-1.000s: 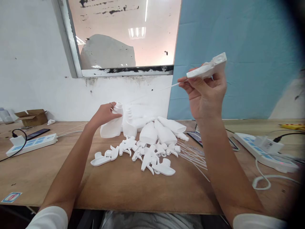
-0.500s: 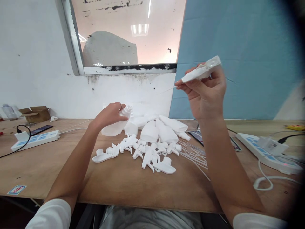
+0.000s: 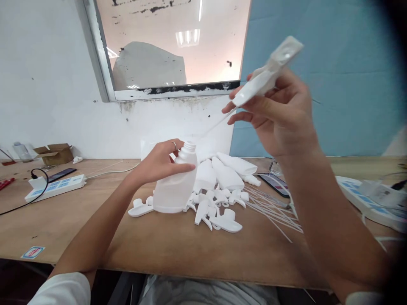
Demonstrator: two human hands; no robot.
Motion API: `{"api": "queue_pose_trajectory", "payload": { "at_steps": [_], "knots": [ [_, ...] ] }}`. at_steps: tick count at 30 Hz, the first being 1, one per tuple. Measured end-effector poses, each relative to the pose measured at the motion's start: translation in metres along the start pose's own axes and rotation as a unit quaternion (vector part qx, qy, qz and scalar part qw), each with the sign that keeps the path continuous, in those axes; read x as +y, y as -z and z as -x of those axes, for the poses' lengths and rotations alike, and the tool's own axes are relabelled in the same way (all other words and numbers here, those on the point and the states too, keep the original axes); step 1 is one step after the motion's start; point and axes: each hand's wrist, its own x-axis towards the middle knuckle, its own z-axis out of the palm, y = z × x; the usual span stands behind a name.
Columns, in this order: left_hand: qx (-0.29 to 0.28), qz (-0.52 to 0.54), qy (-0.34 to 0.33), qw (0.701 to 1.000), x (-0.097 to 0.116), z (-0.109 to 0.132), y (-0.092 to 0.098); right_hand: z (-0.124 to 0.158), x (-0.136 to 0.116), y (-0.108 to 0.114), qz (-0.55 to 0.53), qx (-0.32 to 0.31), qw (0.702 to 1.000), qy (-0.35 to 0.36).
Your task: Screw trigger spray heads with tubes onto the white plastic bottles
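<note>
My left hand point(image 3: 160, 163) grips a white plastic bottle point(image 3: 176, 184) by its neck and shoulder, holding it upright over the table with its open mouth up. My right hand point(image 3: 280, 114) is raised above it, closed on a white trigger sprayer head point(image 3: 265, 76). The sprayer's thin dip tube point(image 3: 211, 126) slants down to the left, its tip near the bottle's mouth. Behind and right of the bottle lie more white bottles point(image 3: 227, 173) on their sides, and in front a heap of loose trigger heads point(image 3: 219, 212).
Several loose dip tubes point(image 3: 273, 209) lie on the wooden table point(image 3: 178, 243) to the right, near a phone point(image 3: 276, 184). Power strips sit at left point(image 3: 55, 186) and right point(image 3: 372, 201). A cardboard box point(image 3: 54, 153) stands by the white wall at far left.
My left hand lifted a bottle out of the pile and brought it nearer, upright. My right hand tilted the sprayer head so that its tube points down at the bottle's mouth.
</note>
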Motion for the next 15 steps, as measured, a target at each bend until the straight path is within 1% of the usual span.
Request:
{"api": "queue_pose_trajectory", "payload": {
  "at_steps": [2,4,7,9,12,15],
  "knots": [
    [-0.015,0.050,0.003,0.999,0.004,0.005,-0.012,0.005,0.005,-0.008,-0.002,-0.011,1.000,-0.021],
    [-0.018,0.089,0.011,0.996,0.006,0.010,-0.024,0.014,0.016,-0.017,0.001,-0.034,0.997,-0.065],
    [0.012,0.113,0.037,0.993,0.001,0.018,-0.038,0.030,0.036,-0.032,0.017,-0.084,0.985,-0.152],
    [0.035,0.120,0.069,0.990,-0.005,0.022,-0.042,0.040,0.047,-0.040,0.013,-0.099,0.975,-0.196],
    [0.039,0.153,0.103,0.982,-0.013,0.026,-0.046,0.048,0.058,-0.048,-0.017,-0.105,0.969,-0.224],
    [0.044,0.212,0.115,0.970,-0.019,0.029,-0.050,0.050,0.061,-0.052,-0.031,-0.126,0.967,-0.221]
  ]
}}
